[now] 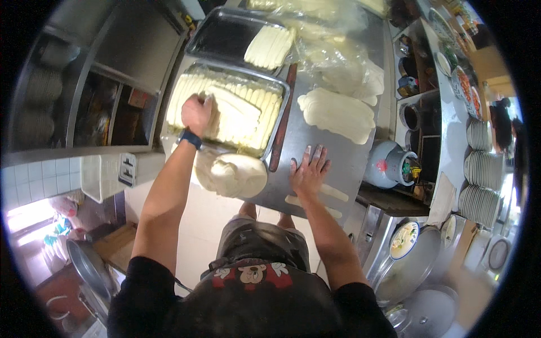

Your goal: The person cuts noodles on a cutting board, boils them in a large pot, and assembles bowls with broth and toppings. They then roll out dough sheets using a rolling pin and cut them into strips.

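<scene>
My left hand [197,112], with a dark band at the wrist, is over a metal tray [285,110] filled with rows of pale dough strips [269,122]. Its fingers are curled at the end of a dough strip [236,103] that lies across the rows; whether they grip it is hidden. My right hand [310,171] rests flat with fingers spread on the metal table [281,186], near thin dough strips [334,193]. Beyond it lies a flattened dough sheet [338,115]. A wooden rolling pin [284,122] lies between tray and sheet. A large dough lump [234,175] sits at the near left.
A second metal tray [224,31] holds a block of dough strips [269,47]. Clear plastic film [338,50] covers more dough at the far side. A gas cylinder [384,164] stands right of the table. Stacked plates [484,171] and a wok [410,266] are farther right.
</scene>
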`<state>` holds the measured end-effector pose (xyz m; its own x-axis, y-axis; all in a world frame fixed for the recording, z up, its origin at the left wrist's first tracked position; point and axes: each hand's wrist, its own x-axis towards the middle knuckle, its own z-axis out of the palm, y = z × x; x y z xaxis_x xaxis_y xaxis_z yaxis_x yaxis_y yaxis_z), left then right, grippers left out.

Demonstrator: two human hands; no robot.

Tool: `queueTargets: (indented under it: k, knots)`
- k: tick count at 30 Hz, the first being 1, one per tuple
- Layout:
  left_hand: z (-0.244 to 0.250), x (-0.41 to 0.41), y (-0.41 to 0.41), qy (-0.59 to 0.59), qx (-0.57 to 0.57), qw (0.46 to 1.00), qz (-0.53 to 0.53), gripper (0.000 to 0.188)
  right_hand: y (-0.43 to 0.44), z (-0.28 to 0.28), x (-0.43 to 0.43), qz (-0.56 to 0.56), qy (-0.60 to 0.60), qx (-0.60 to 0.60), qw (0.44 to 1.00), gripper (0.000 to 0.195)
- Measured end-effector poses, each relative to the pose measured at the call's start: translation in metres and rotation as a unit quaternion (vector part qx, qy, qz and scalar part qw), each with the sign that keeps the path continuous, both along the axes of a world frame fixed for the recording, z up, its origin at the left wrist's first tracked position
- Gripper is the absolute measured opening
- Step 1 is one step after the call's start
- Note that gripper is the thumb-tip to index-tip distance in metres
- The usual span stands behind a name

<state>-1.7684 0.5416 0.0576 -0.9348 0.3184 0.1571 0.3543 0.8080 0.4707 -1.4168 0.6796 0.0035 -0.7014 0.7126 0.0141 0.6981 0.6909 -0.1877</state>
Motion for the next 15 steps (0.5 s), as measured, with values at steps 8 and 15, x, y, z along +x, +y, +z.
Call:
queueTargets:
  k: [8, 15]
  knots:
    - [-0.006, 0.045, -0.020, -0.342, 0.253, 0.905, 0.007, 0.038, 0.018, 0.023, 0.055, 0.001, 0.182, -0.224, 0.957, 0.045]
    - [0.040, 0.234, 0.035, -0.450, 0.299, 0.794, -0.279, 0.016, 0.005, 0.051, 0.081, 0.085, 0.353, -0.195, 0.911, 0.041]
